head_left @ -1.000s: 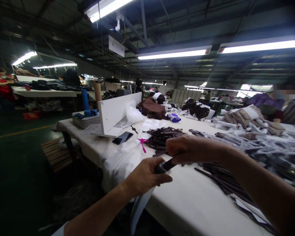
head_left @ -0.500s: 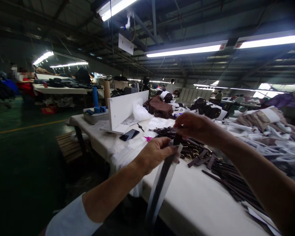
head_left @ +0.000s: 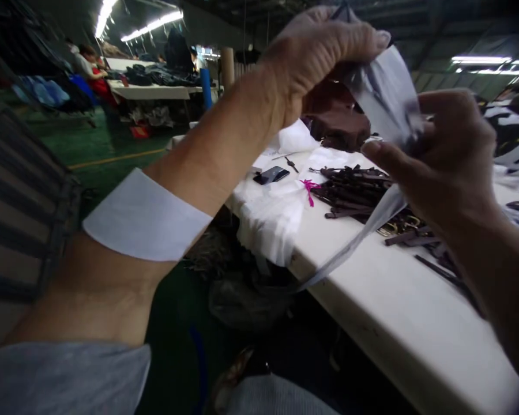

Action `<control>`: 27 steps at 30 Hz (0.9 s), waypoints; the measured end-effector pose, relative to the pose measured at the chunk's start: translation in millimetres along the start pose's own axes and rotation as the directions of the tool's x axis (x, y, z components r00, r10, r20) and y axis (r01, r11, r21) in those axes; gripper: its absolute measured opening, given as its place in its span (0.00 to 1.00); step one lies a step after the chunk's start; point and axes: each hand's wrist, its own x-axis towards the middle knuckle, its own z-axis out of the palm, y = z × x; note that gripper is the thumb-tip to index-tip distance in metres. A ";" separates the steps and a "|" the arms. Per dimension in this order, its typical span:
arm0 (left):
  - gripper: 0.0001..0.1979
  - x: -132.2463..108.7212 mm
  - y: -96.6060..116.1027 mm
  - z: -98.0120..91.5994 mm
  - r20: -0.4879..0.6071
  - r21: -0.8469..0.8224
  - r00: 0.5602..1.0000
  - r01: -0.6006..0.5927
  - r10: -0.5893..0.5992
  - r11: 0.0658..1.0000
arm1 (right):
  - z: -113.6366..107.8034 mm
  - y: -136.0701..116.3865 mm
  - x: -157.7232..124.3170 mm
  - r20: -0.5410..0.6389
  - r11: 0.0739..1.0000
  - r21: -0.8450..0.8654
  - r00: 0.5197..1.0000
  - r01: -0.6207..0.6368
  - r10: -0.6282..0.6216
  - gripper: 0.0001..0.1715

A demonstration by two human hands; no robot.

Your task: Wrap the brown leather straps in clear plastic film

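Any lettering on the clear plastic sleeve [head_left: 389, 92] I'm holding is too blurred to read, and a brand on the black phone [head_left: 271, 175] is too small to make out. My left grip [head_left: 322, 51] is closed on the sleeve's upper end; my right grip [head_left: 454, 151] pinches it lower down, thumb against fingers. The sleeve is raised above the counter [head_left: 354, 311], its long tail curving down past the near edge. Dark streaks show through it, but I can't tell what they are.

A puffy white plastic bag [head_left: 294, 138] sits behind the phone, its contents hidden. A greyish clear bag [head_left: 246, 302] lies below the counter.

On the pale counter, dark straps [head_left: 350, 187] lie heaped, with gold-coloured metal rings [head_left: 398, 226] at the near side and a pink tie [head_left: 310, 189] at the left end. Brown goods [head_left: 341, 127] rest beyond.

Across the green floor [head_left: 121, 138], with its yellow line [head_left: 116, 158], a person in red [head_left: 96, 80] is beside another counter [head_left: 155, 91] carrying dark goods [head_left: 149, 75].
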 end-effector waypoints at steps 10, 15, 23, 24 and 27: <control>0.16 -24.8 -3.7 -50.0 0.269 0.219 0.854 0.396 -0.445 0.892 | 2.2 -5.0 9.6 0.163 0.878 -0.426 0.973 0.219 -0.164 0.17; 0.20 -39.3 -18.6 -24.5 0.511 0.157 0.753 0.393 -0.415 0.906 | -1.8 24.0 18.3 0.208 0.946 -0.252 0.966 0.205 -0.154 0.11; 0.14 -40.8 -22.7 28.0 0.316 -0.283 0.920 -0.141 0.231 0.949 | 38.6 23.3 -78.0 0.318 0.914 0.243 0.917 -0.326 0.242 0.23; 0.14 -36.8 -31.8 35.2 0.229 -0.211 0.923 -0.263 0.309 0.941 | 42.2 19.8 -99.1 0.370 0.811 0.324 0.854 -0.487 0.365 0.25; 0.15 -25.6 -70.8 55.1 0.155 0.215 0.824 -0.566 0.545 0.796 | 34.6 9.0 -152.0 0.344 0.673 0.325 0.746 -0.664 0.570 0.22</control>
